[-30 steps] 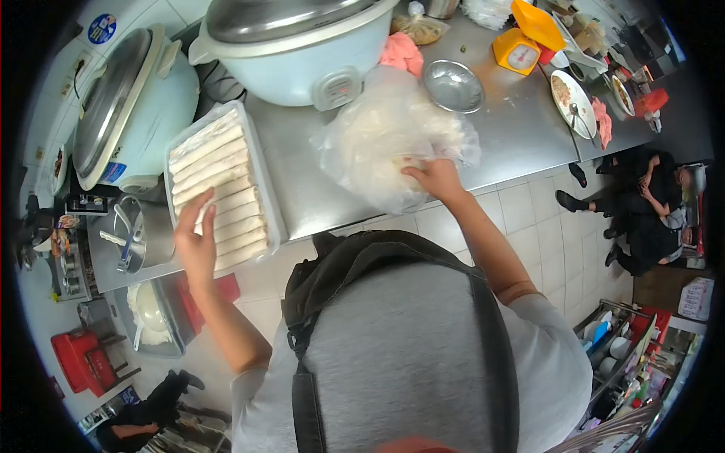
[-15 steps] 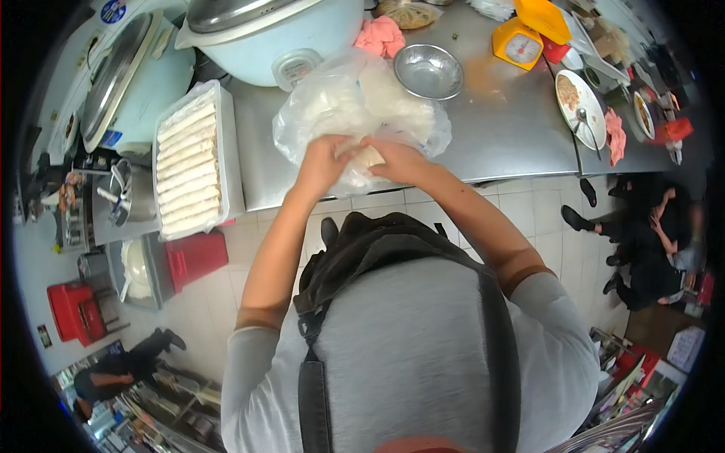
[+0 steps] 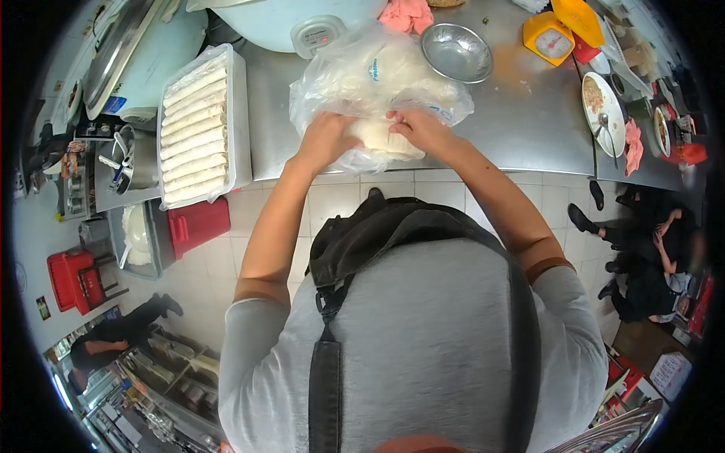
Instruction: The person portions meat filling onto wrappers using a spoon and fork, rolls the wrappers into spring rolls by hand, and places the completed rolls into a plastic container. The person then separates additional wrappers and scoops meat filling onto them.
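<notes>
A clear plastic bag (image 3: 411, 79) with faint blue print lies on the steel counter, full of pale, flat, soft-looking pieces. At its near side the bag's mouth is spread, and a pale folded stack (image 3: 381, 137) shows there, perhaps dough wrappers. My left hand (image 3: 326, 138) grips the bag's left edge, thumb against the stack. On the other side my right hand (image 3: 423, 130) has its fingers curled on the bag's edge above the stack. Some fingertips are hidden by plastic. An empty metal bowl (image 3: 456, 53) sits behind the bag on the right.
A white tray (image 3: 240, 121) of long white rolls stands to the left. Behind is a large light-blue cooker (image 3: 264, 26). A yellow scale (image 3: 548, 39) and a white dish (image 3: 604, 113) with spoons are at right. Other people (image 3: 649, 249) are at far right and lower left.
My hands were close together at the bag's gathered mouth. Now they are apart, the mouth is wider and more of the pale stack shows. The whole view has shifted slightly.
</notes>
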The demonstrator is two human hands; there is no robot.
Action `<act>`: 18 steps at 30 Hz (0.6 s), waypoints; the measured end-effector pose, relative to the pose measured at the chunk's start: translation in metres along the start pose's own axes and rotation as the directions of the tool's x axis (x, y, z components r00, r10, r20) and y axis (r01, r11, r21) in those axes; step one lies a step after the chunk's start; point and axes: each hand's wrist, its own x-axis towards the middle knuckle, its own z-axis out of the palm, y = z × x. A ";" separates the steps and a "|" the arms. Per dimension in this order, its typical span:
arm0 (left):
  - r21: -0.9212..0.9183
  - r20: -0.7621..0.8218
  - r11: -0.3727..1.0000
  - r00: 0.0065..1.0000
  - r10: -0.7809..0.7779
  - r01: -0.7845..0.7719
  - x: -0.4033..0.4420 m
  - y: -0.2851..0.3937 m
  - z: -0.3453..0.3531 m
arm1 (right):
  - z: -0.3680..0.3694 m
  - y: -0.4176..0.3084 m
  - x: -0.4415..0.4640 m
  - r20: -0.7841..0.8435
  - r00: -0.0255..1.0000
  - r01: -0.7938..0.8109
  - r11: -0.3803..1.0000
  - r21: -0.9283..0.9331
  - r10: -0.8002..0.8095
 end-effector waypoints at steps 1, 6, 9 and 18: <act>-0.005 0.002 1.000 1.000 -0.005 0.005 0.005 -0.007 0.003 | 0.001 0.001 0.002 -0.002 1.000 -0.022 1.000 -0.010 0.021; -0.069 0.021 0.998 1.000 0.005 -0.004 0.019 -0.023 0.008 | -0.001 0.006 0.009 0.080 0.994 -0.065 0.996 -0.064 0.070; -0.054 0.061 0.994 0.994 -0.090 0.093 0.020 -0.013 -0.004 | -0.002 -0.002 0.008 0.059 0.994 -0.090 0.995 -0.036 0.092; -0.100 0.073 0.992 0.995 -0.066 0.073 0.018 -0.026 -0.017 | 0.014 -0.041 0.000 0.062 0.992 -0.094 0.976 -0.196 0.108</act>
